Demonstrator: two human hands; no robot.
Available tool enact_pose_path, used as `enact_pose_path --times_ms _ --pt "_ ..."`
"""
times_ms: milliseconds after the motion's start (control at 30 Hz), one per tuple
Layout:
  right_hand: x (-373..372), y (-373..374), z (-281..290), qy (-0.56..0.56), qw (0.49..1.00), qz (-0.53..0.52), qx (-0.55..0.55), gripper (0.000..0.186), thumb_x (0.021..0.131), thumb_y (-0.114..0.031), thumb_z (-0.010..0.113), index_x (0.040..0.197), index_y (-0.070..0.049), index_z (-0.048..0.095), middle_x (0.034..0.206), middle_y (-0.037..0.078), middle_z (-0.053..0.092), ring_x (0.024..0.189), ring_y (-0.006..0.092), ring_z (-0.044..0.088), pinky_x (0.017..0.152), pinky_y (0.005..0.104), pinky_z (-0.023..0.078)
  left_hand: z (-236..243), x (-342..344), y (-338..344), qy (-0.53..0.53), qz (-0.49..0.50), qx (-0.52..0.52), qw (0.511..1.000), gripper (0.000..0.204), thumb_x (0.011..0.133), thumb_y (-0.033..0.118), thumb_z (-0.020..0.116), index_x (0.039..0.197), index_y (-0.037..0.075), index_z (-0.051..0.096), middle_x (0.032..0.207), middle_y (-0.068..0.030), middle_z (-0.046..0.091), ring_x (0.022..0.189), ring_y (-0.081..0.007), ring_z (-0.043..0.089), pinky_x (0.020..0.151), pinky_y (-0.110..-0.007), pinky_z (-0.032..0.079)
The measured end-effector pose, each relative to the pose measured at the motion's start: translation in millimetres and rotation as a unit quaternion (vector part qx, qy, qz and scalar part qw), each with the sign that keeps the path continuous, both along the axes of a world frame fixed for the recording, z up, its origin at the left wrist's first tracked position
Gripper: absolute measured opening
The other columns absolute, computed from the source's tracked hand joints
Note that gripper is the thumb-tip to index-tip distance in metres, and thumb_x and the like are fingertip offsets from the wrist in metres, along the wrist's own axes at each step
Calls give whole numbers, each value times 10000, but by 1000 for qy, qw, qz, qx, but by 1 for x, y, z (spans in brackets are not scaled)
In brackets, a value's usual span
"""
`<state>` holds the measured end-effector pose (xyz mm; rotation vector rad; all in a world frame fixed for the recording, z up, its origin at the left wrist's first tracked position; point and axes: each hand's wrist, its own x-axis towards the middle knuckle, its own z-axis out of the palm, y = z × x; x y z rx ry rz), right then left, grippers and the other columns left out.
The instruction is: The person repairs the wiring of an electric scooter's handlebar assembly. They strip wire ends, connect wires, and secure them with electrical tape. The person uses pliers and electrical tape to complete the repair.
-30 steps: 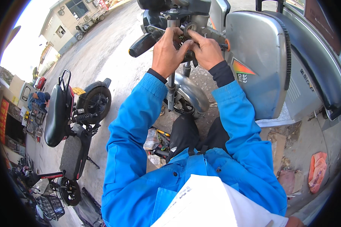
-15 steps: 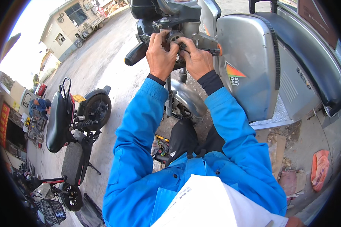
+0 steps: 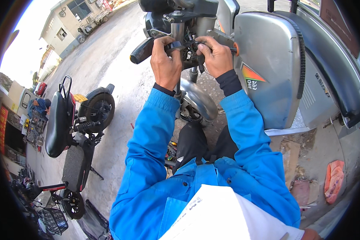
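Note:
In front of me stands the front of a silver vehicle, with a metal fork tube [image 3: 177, 31] and a curved silver front fender [image 3: 201, 99] below. My left hand [image 3: 166, 63] is closed on a black curved part [image 3: 174, 45] at the left side of the tube, close to a black handlebar grip [image 3: 142, 51]. To the right, my right hand [image 3: 216, 57] pinches something dark and thin among black wires [image 3: 192, 45]; its exact kind is hidden by the fingers. A short black piece [image 3: 201, 64] hangs below that hand.
A silver body panel [image 3: 268, 68] stands close to my right forearm, with a black seat [image 3: 328, 60] beyond. Tools [image 3: 171, 154] lie by my left leg, an orange cloth [image 3: 334, 182] at right. An electric scooter [image 3: 78, 156] stands at left; another person [image 3: 39, 107] is farther off.
My hands, together at the round part before, have moved apart. The left went left and down with the black curved part; the right shifted right. The view has shifted slightly.

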<state>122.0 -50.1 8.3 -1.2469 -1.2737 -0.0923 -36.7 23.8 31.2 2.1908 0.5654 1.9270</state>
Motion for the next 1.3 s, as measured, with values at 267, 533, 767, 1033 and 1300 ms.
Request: enact_pose_path --times_ms 267,533,767,1033,1300 --pt "-1 8 0 27 1000 2 15 169 1021 -177 687 1161 -104 747 837 83 804 794 285 787 722 396 576 -16 -35 -20 172 137 145 965 504 756 -65 690 1219 134 674 1040 -69 687 926 -301 664 733 -440 577" --pt "-3 9 -2 8 1000 -5 8 168 1025 -180 681 1166 -110 738 839 72 807 800 289 787 727 394 579 -36 -61 -33 147 139 9 979 411 791 6 740 1190 76 674 957 -100 688 831 -332 682 706 -444 579" --pt "-25 -5 -5 -24 997 -55 37 238 979 -94 738 1216 -81 728 1114 118 778 874 290 775 760 399 591 -45 -67 -29 54 -55 -159 984 378 920 -23 718 1290 -18 640 1179 -160 755 1090 -242 756 975 -373 605" --pt "-73 -34 -31 88 994 59 -15 337 1028 -295 785 1179 5 763 993 64 752 792 109 673 709 276 536 -50 -67 -46 58 -134 -224 964 438 936 -6 725 1362 -25 622 1143 -217 771 1070 -281 779 982 -402 610" --pt "-68 -14 -51 289 944 154 -44 480 995 -303 832 1271 60 683 1072 83 757 892 115 687 770 275 555 -48 -64 -54 169 -144 -193 956 282 993 50 688 1258 -47 678 1093 -237 785 1040 -371 786 924 -429 605"
